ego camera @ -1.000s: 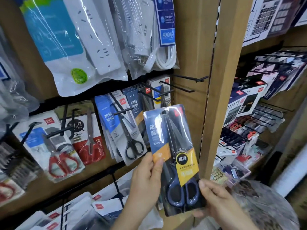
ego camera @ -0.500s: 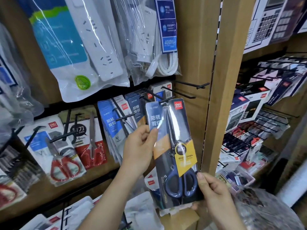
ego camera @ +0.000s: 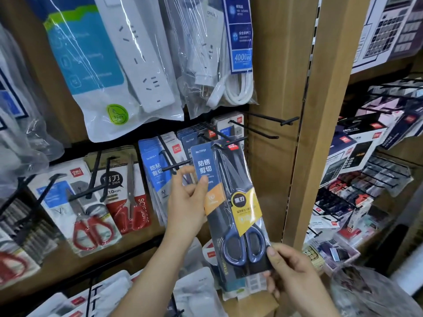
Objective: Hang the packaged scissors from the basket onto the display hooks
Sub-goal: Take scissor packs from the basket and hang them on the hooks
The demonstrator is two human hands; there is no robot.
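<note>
A packaged pair of scissors (ego camera: 231,207) with blue handles and a blue and yellow card is held up against the display. Its top edge lies at the tip of a black hook (ego camera: 235,140), where matching packs (ego camera: 194,138) hang behind it. My left hand (ego camera: 187,200) pinches the pack's left edge, thumb on the front. My right hand (ego camera: 290,271) pinches its bottom right corner. The basket is out of view.
Red-handled scissors packs (ego camera: 91,209) hang at the left, bagged power strips (ego camera: 128,65) above. Two bare black hooks (ego camera: 272,120) stick out to the right, beside a wooden upright (ego camera: 309,133). Boxed goods (ego camera: 357,156) fill the shelves beyond it. A clear plastic bag (ego camera: 366,294) lies at the bottom right.
Both hands have raised the pack up and toward the display. Its top has gone from well below the hooks to the tip of the hook with matching packs.
</note>
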